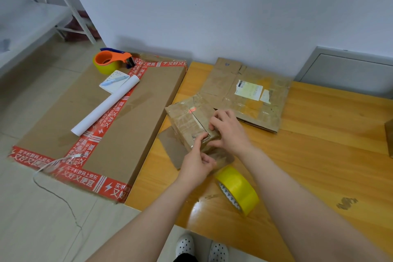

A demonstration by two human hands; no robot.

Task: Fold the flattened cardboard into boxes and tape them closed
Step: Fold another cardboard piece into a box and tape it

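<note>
Small box (187, 120) sits near the left edge of the worktop (319, 155), already folded up, with the top flaps meeting at a centre seam. It rests partly on a loose flat cardboard piece (170, 148).

Both hands work the near end of the seam. The right hand (229, 132) is draped over the near corner, fingers (213, 125) bent onto the top flap and thumb lower on the end face, clamping the flaps so they don't spring open. The left hand (196, 166) comes from below, its thumb and forefinger pinched at the same edge. This is probably sticking down a tape end, but clear tape can't be made out there.

The yellow tape roll (238, 189) stands on edge just beside the left wrist (parked within reach for the next strip, likely). The flattened cardboard (244, 95) with a white label lies behind the box against the wall, apparently next in line.

To the left of the worktop is a big flat carton (127, 117) with red printed tape, used as a side surface. On it are an orange tape dispenser (110, 60), a notepad (113, 81) with a pen on it, and a white paper roll (104, 106). A thin cable (55, 193) trails on the floor.

Judged step: sealing this box's seam, so the task is still early.
</note>
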